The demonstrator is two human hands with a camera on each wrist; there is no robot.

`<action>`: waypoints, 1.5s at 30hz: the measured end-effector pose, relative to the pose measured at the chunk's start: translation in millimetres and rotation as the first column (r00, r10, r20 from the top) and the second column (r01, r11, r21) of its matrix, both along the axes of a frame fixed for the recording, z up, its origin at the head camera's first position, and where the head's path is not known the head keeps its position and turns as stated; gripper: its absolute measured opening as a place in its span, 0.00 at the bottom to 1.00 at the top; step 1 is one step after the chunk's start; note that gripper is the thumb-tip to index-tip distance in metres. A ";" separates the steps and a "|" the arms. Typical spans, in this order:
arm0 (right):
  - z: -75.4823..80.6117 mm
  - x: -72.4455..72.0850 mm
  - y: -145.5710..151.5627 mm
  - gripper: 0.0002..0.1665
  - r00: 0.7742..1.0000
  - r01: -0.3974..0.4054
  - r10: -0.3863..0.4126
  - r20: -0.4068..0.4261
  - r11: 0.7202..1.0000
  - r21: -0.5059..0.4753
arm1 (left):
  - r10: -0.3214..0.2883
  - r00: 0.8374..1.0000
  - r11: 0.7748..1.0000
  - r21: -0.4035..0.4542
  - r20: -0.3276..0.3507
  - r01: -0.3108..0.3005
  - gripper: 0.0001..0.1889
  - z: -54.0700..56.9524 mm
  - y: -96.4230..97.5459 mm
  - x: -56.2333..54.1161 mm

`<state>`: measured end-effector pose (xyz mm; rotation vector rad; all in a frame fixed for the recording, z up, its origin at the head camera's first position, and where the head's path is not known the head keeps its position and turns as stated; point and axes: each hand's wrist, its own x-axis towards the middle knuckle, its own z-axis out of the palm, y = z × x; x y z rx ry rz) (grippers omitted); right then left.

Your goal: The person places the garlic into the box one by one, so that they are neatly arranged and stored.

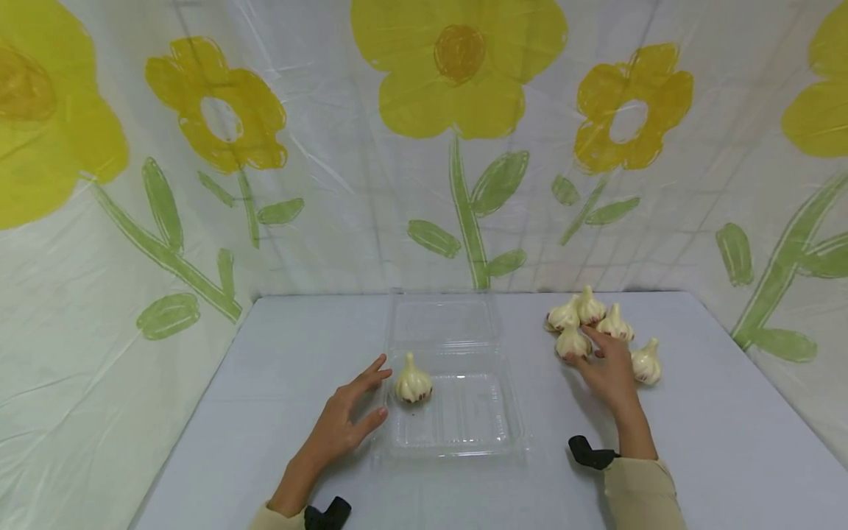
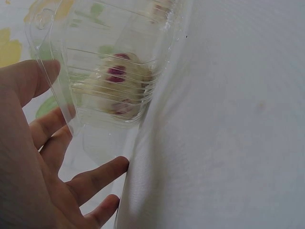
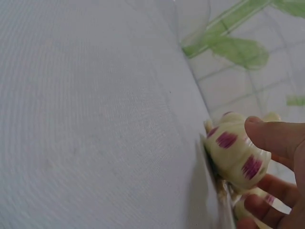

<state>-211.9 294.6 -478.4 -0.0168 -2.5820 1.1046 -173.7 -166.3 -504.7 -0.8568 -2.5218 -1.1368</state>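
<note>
In the head view, a clear plastic clamshell box (image 1: 450,450) lies with its lid (image 1: 442,320) folded back. One garlic bulb (image 1: 414,381) sits upright near its left wall. My left hand (image 1: 341,419) is at that left side, fingers spread and thumb apart; in the left wrist view its thumb and fingertips (image 2: 53,71) are by the box's rim. At the right, my right hand (image 1: 608,368) has thumb and fingers around the front garlic bulb (image 1: 572,343) of a group. The right wrist view shows the thumb against this purple-streaked bulb (image 3: 238,150), with fingers behind it.
Further garlic bulbs stand close by: one at the left (image 1: 562,315), one at the back (image 1: 589,306), one at the right (image 1: 615,324) and one by the wrist (image 1: 645,362). A flower-printed curtain (image 1: 318,221) rises behind the white table (image 1: 278,353).
</note>
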 end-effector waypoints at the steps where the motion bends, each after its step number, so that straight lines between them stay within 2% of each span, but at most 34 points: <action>1: -1.2 -0.2 0.4 0.37 1.000 -0.010 0.010 -0.001 1.000 0.008 | 0.001 1.000 1.000 0.000 0.003 -0.001 0.29 0.3 -0.1 0.3; 8: -4.7 0.0 2.5 0.38 0.994 -0.043 0.043 0.096 0.999 -0.004 | 0.006 1.000 1.000 -0.001 0.003 -0.006 0.29 0.7 -0.8 2.1; 13: -6.3 -0.9 0.5 0.35 0.999 -0.011 0.011 0.039 1.000 -0.017 | -0.004 1.000 1.000 0.008 -0.004 0.004 0.30 1.0 -0.9 1.4; 16: -6.4 -0.5 -0.2 0.33 0.999 0.001 -0.001 0.033 1.000 -0.030 | -0.010 1.000 1.000 0.014 -0.003 0.010 0.30 1.7 -0.7 1.1; 24: -3.2 2.2 -0.5 0.33 0.992 0.001 0.003 0.126 1.000 -0.026 | -0.008 1.000 1.000 0.014 0.008 0.008 0.29 1.7 -0.7 1.0; 45: 0.4 1.6 -1.6 0.35 0.977 0.084 -0.064 0.204 0.992 -0.092 | -0.014 1.000 1.000 0.009 -0.002 0.014 0.30 3.4 -0.5 0.6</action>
